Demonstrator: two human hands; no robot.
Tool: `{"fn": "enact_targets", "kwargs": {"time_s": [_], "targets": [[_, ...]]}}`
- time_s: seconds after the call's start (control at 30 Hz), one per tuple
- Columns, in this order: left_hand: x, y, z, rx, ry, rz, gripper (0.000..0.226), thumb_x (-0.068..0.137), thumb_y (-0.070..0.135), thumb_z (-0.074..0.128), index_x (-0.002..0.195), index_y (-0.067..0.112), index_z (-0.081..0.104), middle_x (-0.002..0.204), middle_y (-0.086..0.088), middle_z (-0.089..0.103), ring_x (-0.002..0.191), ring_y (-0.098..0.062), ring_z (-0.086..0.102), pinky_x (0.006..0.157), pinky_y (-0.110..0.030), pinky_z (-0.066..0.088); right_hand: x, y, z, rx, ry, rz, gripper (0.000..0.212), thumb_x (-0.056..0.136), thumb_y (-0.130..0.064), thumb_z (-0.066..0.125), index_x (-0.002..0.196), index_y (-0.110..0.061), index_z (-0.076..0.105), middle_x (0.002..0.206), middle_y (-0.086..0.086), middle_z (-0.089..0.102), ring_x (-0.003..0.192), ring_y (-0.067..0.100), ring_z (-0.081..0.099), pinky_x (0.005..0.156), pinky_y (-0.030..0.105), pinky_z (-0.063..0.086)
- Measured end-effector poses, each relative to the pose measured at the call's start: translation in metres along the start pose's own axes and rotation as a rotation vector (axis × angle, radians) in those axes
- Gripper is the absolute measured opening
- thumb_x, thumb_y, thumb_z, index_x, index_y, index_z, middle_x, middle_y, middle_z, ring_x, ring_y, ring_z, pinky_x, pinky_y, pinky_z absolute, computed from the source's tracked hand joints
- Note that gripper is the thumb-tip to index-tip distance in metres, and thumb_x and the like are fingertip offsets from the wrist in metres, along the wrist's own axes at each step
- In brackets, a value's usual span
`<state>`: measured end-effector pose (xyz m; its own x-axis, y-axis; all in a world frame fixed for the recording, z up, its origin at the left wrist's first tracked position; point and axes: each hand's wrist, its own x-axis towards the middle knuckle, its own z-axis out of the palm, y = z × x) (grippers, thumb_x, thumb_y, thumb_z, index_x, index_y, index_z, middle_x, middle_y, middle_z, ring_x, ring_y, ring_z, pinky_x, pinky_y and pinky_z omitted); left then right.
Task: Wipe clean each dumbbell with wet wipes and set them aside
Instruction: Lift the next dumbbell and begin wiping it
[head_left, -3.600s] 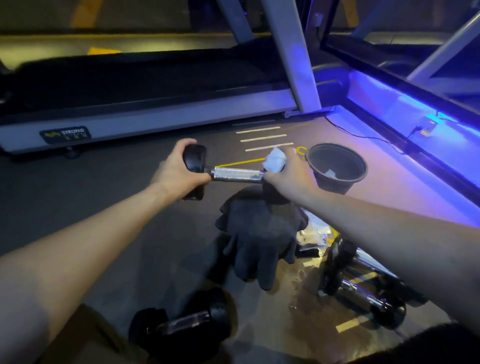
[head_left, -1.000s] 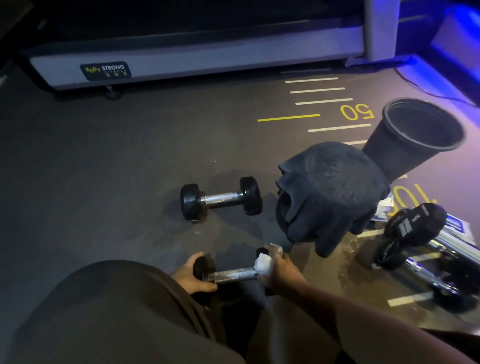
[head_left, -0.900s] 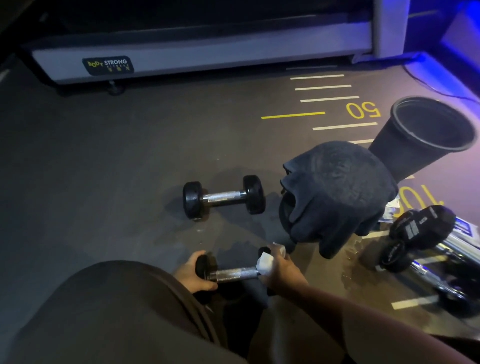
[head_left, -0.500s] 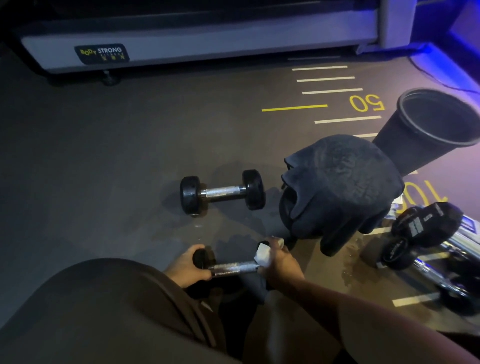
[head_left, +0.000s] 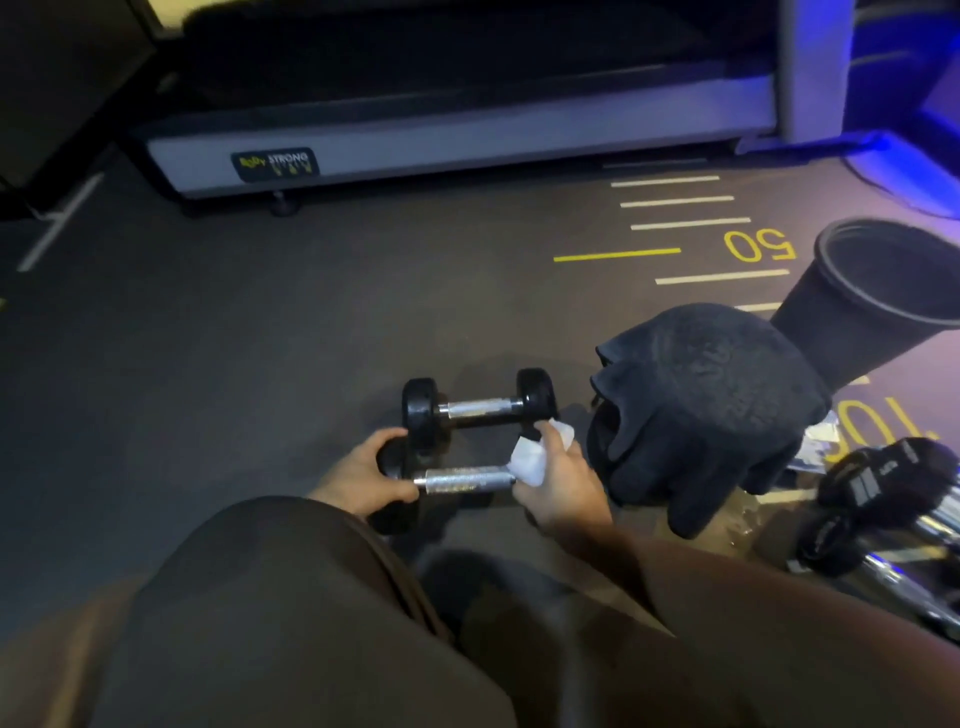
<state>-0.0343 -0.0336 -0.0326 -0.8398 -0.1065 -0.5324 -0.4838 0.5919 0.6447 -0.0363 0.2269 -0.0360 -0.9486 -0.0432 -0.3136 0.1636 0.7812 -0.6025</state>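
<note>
The held dumbbell (head_left: 460, 480) sits low at centre, its chrome handle level, just above the floor (head_left: 234, 338). The left hand (head_left: 363, 480) wraps its grip round the black end at 9 o'clock. The right hand (head_left: 563, 480) grips the other end at 3 o'clock through a white wet wipe (head_left: 532, 457). A second dumbbell (head_left: 480, 408) lies on the floor at 12 o'clock, just beside the held one. At 2 o'clock a dark cloth (head_left: 711, 410) is draped over something hidden, with a black bin (head_left: 872, 301) beyond it. More dumbbells (head_left: 883, 514) lie at 3 o'clock. A treadmill base (head_left: 467, 140) runs along the far side.
</note>
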Motion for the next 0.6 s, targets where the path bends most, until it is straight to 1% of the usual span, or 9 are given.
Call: {"fn": "enact_targets", "kwargs": {"time_s": [0.07, 0.1, 0.17, 0.23, 0.3, 0.33, 0.43, 0.5, 0.6], "targets": [[-0.006, 0.03, -0.026, -0.014, 0.04, 0.047, 0.082, 0.065, 0.02, 0.083, 0.136, 0.042, 0.048, 0.117, 0.0, 0.062, 0.093, -0.023, 0.065, 0.058, -0.03, 0.053, 0.01, -0.02, -0.021, -0.003, 0.031, -0.032, 0.084, 0.078, -0.037, 0.069, 0.148, -0.034, 0.023, 0.145, 0.006, 0.038, 0.118, 0.033, 0.054, 0.094, 0.038, 0.045], [-0.012, 0.047, -0.039, -0.025, 0.06, 0.072, 0.085, 0.06, 0.024, 0.083, 0.135, 0.043, 0.049, 0.117, 0.0, 0.062, 0.091, -0.024, 0.066, 0.052, -0.031, 0.055, 0.013, -0.03, -0.034, -0.001, 0.063, -0.052, 0.084, 0.077, -0.037, 0.069, 0.148, -0.034, 0.024, 0.144, 0.006, 0.039, 0.118, 0.033, 0.054, 0.094, 0.037, 0.044], [-0.018, 0.077, -0.06, -0.035, 0.105, 0.11, 0.088, 0.049, 0.032, 0.081, 0.131, 0.047, 0.051, 0.116, 0.001, 0.062, 0.086, -0.026, 0.068, 0.044, -0.04, 0.057, 0.021, -0.049, -0.057, 0.007, 0.121, -0.084, 0.082, 0.078, -0.037, 0.069, 0.148, -0.034, 0.026, 0.146, 0.004, 0.037, 0.122, 0.032, 0.051, 0.096, 0.037, 0.042], [-0.026, 0.111, -0.077, -0.04, 0.148, 0.165, 0.082, 0.054, 0.029, 0.083, 0.129, 0.048, 0.053, 0.117, -0.001, 0.063, 0.08, -0.029, 0.07, 0.044, -0.044, 0.057, 0.024, -0.065, -0.089, 0.025, 0.181, -0.115, 0.08, 0.078, -0.035, 0.067, 0.147, -0.034, 0.027, 0.148, 0.003, 0.035, 0.123, 0.032, 0.05, 0.098, 0.036, 0.04], [-0.034, 0.148, -0.088, -0.04, 0.172, 0.228, 0.076, 0.066, 0.02, 0.084, 0.13, 0.047, 0.053, 0.119, -0.003, 0.062, 0.077, -0.031, 0.07, 0.045, -0.043, 0.057, 0.025, -0.075, -0.125, 0.028, 0.248, -0.143, 0.078, 0.078, -0.035, 0.066, 0.146, -0.034, 0.029, 0.146, 0.005, 0.038, 0.121, 0.034, 0.051, 0.096, 0.036, 0.04], [-0.038, 0.166, -0.09, -0.038, 0.18, 0.26, 0.076, 0.068, 0.02, 0.084, 0.131, 0.047, 0.052, 0.12, -0.002, 0.061, 0.079, -0.031, 0.07, 0.046, -0.042, 0.057, 0.025, -0.077, -0.144, 0.021, 0.284, -0.16, 0.077, 0.077, -0.035, 0.066, 0.145, -0.033, 0.031, 0.143, 0.006, 0.041, 0.119, 0.036, 0.051, 0.095, 0.037, 0.042], [-0.051, 0.216, -0.082, -0.041, 0.206, 0.334, 0.076, 0.066, 0.026, 0.084, 0.13, 0.051, 0.051, 0.124, 0.003, 0.058, 0.09, -0.029, 0.067, 0.049, -0.043, 0.059, 0.017, -0.074, -0.2, 0.003, 0.377, -0.197, 0.074, 0.075, -0.033, 0.067, 0.142, -0.03, 0.035, 0.135, 0.01, 0.048, 0.115, 0.037, 0.054, 0.091, 0.039, 0.044], [-0.058, 0.242, -0.065, -0.072, 0.222, 0.371, 0.076, 0.064, 0.029, 0.082, 0.128, 0.053, 0.052, 0.123, 0.007, 0.058, 0.092, -0.026, 0.067, 0.051, -0.046, 0.061, 0.007, -0.063, -0.233, -0.007, 0.426, -0.198, 0.074, 0.075, -0.03, 0.068, 0.142, -0.031, 0.036, 0.132, 0.011, 0.05, 0.114, 0.037, 0.054, 0.086, 0.037, 0.042], [-0.06, 0.274, -0.026, -0.123, 0.207, 0.435, 0.077, 0.056, 0.034, 0.081, 0.125, 0.055, 0.054, 0.122, 0.008, 0.061, 0.091, -0.026, 0.067, 0.047, -0.045, 0.06, -0.011, -0.031, -0.271, -0.055, 0.526, -0.198, 0.07, 0.073, -0.029, 0.069, 0.137, -0.031, 0.04, 0.13, 0.009, 0.052, 0.112, 0.035, 0.055, 0.081, 0.036, 0.041]]}}
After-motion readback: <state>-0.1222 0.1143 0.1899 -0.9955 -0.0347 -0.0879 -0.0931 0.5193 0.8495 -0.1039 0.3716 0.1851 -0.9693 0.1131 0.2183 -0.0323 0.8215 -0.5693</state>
